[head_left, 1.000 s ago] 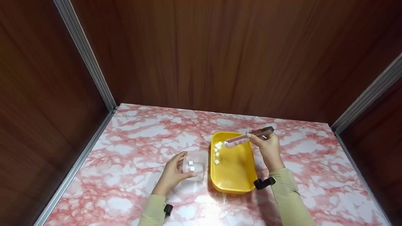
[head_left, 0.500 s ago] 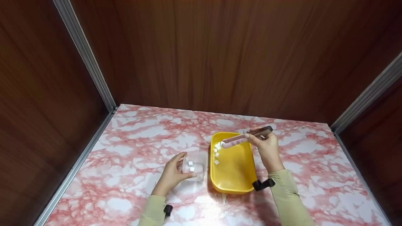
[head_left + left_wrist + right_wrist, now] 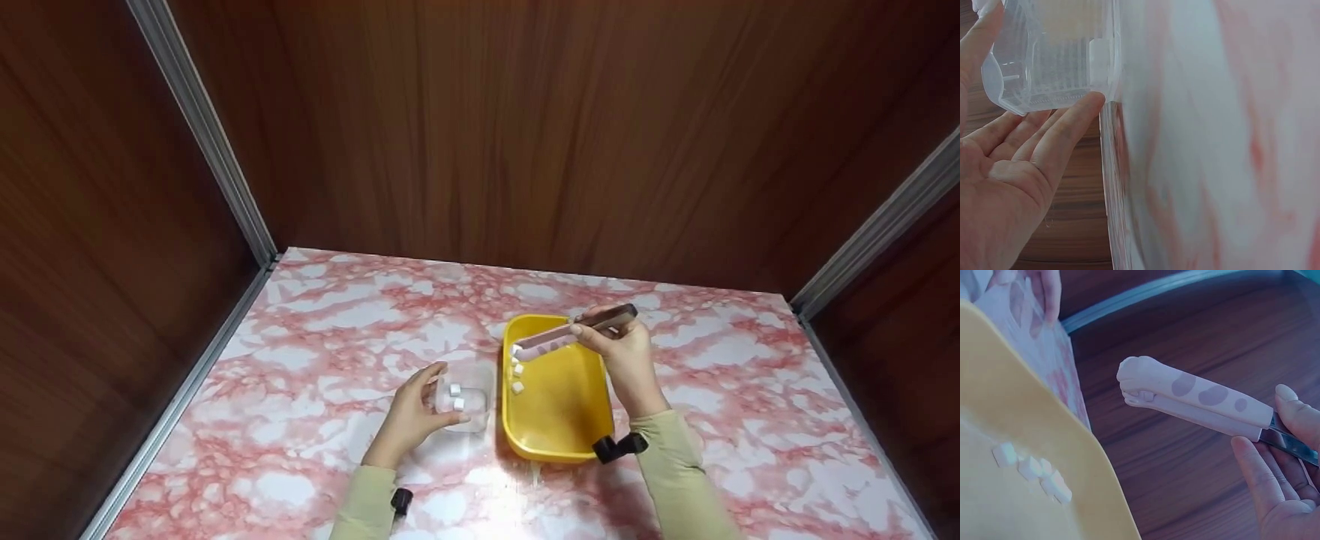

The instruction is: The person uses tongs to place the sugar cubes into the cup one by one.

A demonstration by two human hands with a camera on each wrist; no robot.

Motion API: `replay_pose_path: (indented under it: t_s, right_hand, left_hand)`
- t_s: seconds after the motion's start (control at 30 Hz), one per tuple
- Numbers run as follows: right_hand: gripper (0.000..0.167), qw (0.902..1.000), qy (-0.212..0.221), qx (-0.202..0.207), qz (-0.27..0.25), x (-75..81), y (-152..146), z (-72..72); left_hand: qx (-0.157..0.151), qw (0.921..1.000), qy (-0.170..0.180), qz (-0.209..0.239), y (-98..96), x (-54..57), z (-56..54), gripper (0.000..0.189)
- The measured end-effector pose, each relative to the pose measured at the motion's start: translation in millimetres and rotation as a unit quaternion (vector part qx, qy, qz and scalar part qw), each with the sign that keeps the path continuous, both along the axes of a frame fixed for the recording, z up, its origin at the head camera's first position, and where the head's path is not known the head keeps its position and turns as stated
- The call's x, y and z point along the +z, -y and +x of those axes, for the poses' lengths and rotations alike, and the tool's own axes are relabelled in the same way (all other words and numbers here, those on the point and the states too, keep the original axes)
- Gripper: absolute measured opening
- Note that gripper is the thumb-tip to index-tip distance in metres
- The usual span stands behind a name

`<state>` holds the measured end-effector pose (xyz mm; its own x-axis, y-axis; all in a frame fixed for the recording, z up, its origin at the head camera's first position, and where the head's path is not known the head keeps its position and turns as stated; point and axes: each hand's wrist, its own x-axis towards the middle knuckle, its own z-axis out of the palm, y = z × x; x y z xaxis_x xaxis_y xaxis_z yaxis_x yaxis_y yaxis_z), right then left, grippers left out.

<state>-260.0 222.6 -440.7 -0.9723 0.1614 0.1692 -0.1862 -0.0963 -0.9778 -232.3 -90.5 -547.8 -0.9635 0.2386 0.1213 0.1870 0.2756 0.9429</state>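
My right hand (image 3: 628,364) grips a pair of tongs (image 3: 1202,396) with pink, spotted, paw-shaped arms and a dark metal handle. The tongs reach over the upper left part of a yellow tray (image 3: 562,420), their tips close together. A small pale block seems to show between the tips, though its edges are unclear. Several white cubes (image 3: 1030,468) lie along the tray's left side. My left hand (image 3: 412,411) holds a clear plastic container (image 3: 1064,50) between thumb and fingers, left of the tray. Two white cubes (image 3: 458,404) sit inside that container.
A red and white marbled tabletop (image 3: 337,315) lies under everything. Dark wooden panels (image 3: 465,135) enclose it at the back and both sides, with metal strips (image 3: 210,135) at the corners. A black band (image 3: 619,448) is on the right wrist.
My right hand has moved the tongs leftward and slightly down over the tray, and their tips now cover some of the upper cubes. The left hand and its container have stayed still.
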Motion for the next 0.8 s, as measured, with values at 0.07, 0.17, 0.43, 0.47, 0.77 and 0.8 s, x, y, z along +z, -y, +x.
replay_pose_path:
  t_s: [0.07, 0.17, 0.43, 0.47, 0.77, 0.8]
  right_hand:
    - [0.04, 1.0, 0.005, 0.004, 0.007, 0.3, 2.5, 0.8]
    - [0.04, 0.9999, 0.0, 0.013, 0.006, 0.8, 6.7, 1.2]
    - [0.038, 0.9995, -0.016, 0.026, 0.01, 0.9, 17.6, 2.0]
    - [0.038, 0.9994, -0.017, 0.028, 0.01, 0.7, 18.8, 2.0]
    - [0.039, 0.9985, 0.005, 0.038, 0.038, -2.6, 29.7, 3.2]
    - [0.039, 0.9983, 0.007, 0.042, 0.041, -3.2, 31.3, 3.3]
  left_hand:
    - [0.0, 1.0, 0.001, -0.002, 0.1, 0.1, 0.1, 0.085]
    - [-0.004, 1.0, 0.003, 0.004, 0.5, 0.0, 0.5, 0.084]
    - [-0.004, 0.9999, -0.013, 0.004, 0.4, -1.3, -1.1, 0.089]
    - [-0.005, 0.9998, -0.018, 0.003, 0.3, -1.5, -1.2, 0.089]
    - [-0.009, 0.9995, -0.021, 0.023, -0.2, -2.4, -0.6, 0.088]
    - [-0.01, 0.9994, -0.023, 0.024, -0.2, -2.4, -0.7, 0.088]
